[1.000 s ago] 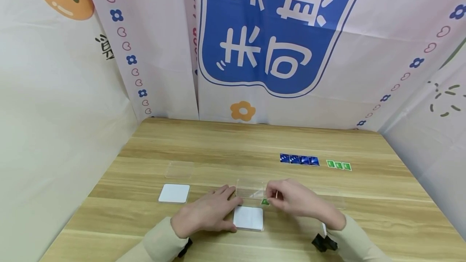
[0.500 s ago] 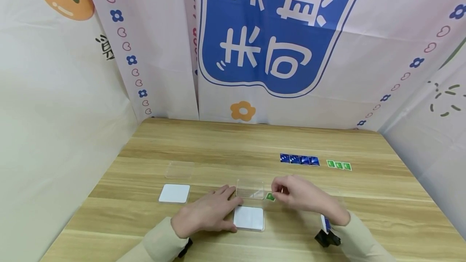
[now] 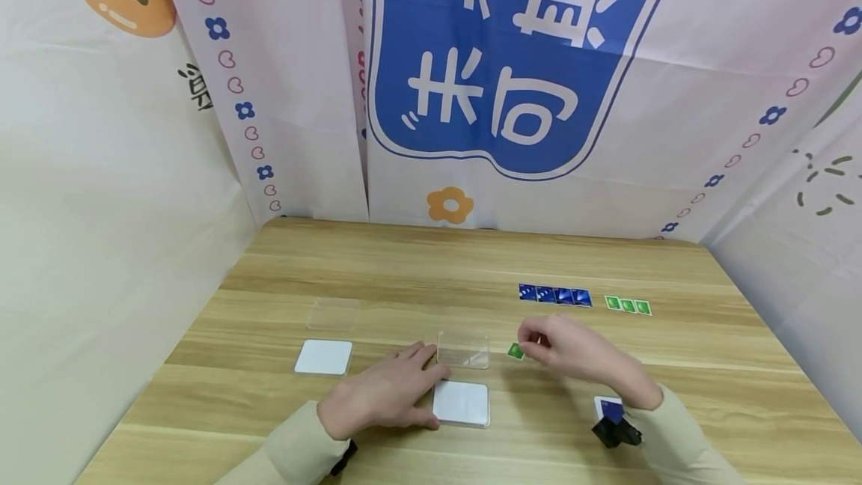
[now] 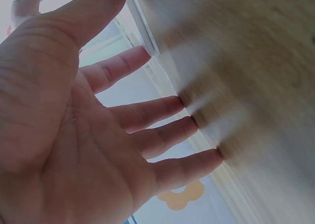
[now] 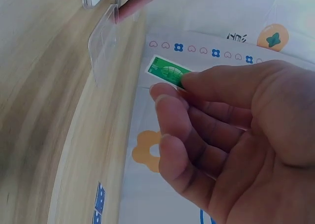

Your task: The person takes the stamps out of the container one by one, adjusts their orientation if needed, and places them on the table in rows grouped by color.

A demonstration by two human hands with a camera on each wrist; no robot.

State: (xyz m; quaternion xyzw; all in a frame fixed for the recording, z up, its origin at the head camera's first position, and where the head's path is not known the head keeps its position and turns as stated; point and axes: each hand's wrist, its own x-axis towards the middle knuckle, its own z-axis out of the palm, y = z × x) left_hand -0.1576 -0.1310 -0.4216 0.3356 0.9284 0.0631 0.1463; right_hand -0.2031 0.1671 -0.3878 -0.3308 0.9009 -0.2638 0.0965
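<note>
At half past one from the white rectangular card stack (image 3: 461,403): small green paper stamp with white border (image 3: 515,351), looks held clear of the wood-grain surface (image 3: 404,260). Right hand (image 3: 572,346) has it; grip pinching, thumb and forefinger at one end only, probably so the printed face stays uncovered. Left hand (image 3: 387,391) at nine o'clock of the stack, fingers extended, grip loose and grasping nothing; thumb and index touch the stack's edge, likely steadying it. Clear plastic plate (image 3: 463,352) at twelve o'clock of the stack, apart. Row of four blue stamps (image 3: 555,296) at one o'clock from the pinched stamp, row of three green stamps (image 3: 628,306) past two; likely grouped by colour. Second white block (image 3: 323,358) towards ten o'clock of the stack, another clear plate (image 3: 333,314) at its twelve.
</note>
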